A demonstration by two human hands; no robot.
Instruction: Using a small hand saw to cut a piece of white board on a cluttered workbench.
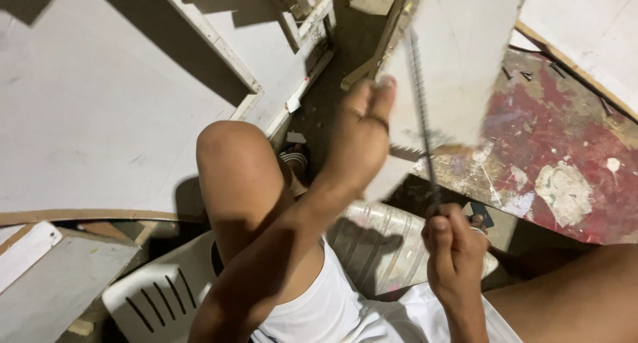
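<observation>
Cluttered workshop floor, seen from my head camera: pale boards (pixel 100 104) lie flat at the left, and a red, paint-splashed table (pixel 565 143) fills the right. I sit on a white plastic chair (pixel 159 296), bare knee (pixel 232 157) raised, one sandal (pixel 294 158) showing on the dark floor beyond it.

My left hand (pixel 362 133) reaches out to the near edge of a white panel (pixel 458 64) that rests on the table and overhangs it toward me. The fingers lie extended against that edge, thumb up; it looks like a steadying press rather than a full grip, though motion blur hides how far the fingers wrap around.

My right hand (pixel 452 243) is closed in a fist around the near end of a thin saw blade (pixel 422 117). The blade runs away from me, nearly straight up the frame, across the panel's face, just right of the left hand. I judge the overhang gives the blade free room below the panel, and the left hand sits close beside the cut line to stop the sheet from chattering.

So the panel is far of the right hand, level with the left, touching the left fingers and the blade. Small dark screws (pixel 525 74) lie scattered on the table, far right.
</observation>
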